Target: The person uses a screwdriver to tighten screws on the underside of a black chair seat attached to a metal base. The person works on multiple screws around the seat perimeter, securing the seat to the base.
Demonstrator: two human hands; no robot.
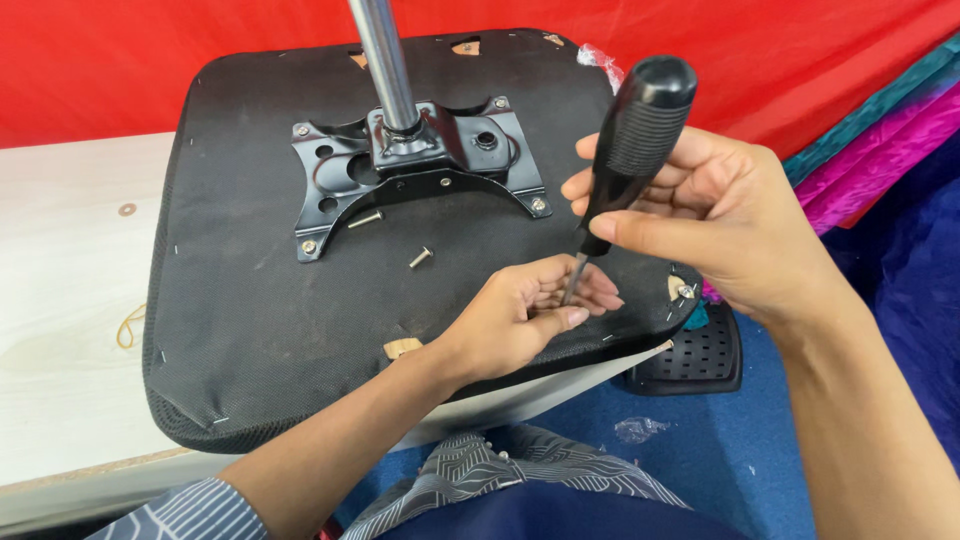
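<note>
R hand [715, 215] grips screwdriver [630, 140], tip down at L hand [530, 315], which is cupped on seat [260, 300] underside, pinching sth too small to tell; loose bolt [420, 258] nearby.

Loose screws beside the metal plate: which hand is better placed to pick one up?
Probably the left hand: it lies on the seat underside, closer to the loose screws. The right hand is full, gripping the screwdriver, and sits farther away.

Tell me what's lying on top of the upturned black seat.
On the seat underside sit a bolted black metal bracket with a chrome post, and two loose bolts. The left hand covers the screwdriver tip and whatever it meets.
</note>
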